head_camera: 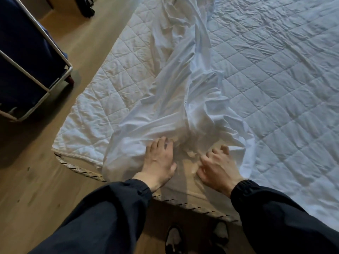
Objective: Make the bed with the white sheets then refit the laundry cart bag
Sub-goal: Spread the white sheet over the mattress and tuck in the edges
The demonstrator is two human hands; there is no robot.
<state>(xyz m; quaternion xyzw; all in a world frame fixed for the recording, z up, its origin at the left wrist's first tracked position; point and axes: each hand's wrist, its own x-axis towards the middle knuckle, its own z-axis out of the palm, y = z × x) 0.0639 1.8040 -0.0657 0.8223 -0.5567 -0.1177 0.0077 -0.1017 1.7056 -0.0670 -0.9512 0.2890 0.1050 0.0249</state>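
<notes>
I saw the white sheet [176, 99] lying bunched in a long crumpled ridge across the quilted bed [275, 79], its near end gathered at the mattress edge right in front of me. My left hand [159, 160] rested on that end with its fingers [161, 143] close together and fairly straight, tips pressed into a fold; my right hand [217, 167], just beside it, had its fingers [214, 153] curled and clutching the cloth. The laundry cart [60, 52] stood on the wooden floor [27, 180] to the left, near the bed's side; its dark blue bag [22, 43] hung inside the metal frame.
</notes>
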